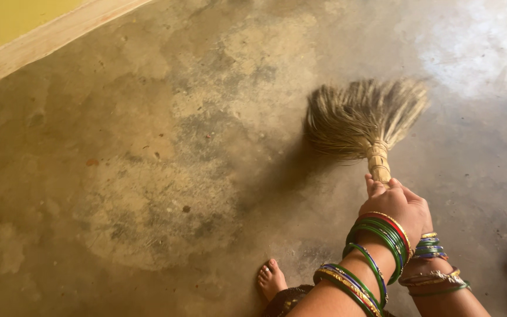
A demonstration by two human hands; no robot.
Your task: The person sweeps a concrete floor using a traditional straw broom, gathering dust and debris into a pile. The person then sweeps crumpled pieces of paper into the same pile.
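Broom [365,120], a single short bundle of dry straw, fans across a stained concrete floor [148,176] in the upper right of the frame, its bristles spread wide and pressed to the ground just below a pale sunlit patch at the top right. Both hands close on its bound neck right of centre: the left hand [395,205] is wrapped tight around the woven handle, fingers curled over it, while the right hand [426,226] sits mostly hidden behind the left, and only its wrist shows, so its grip on the handle can be judged likely but cannot be told for certain. Sweeping of this kind looks best done with the bristle tips kept low and flat and drawn in short, even strokes, so that the fine dust gathers rather than lifts. Many glass bangles [382,235], green, red, blue and gold, stack on the two forearms at the lower right; they overlap too closely for an exact count. One bare foot [271,279] stands at the bottom edge, left of the arms, above a strip of patterned cloth. A few dark specks and one reddish spot dot the floor at left of centre. One pale wooden border [48,38] runs diagonally across the upper left corner, beside a yellow wall [7,17].
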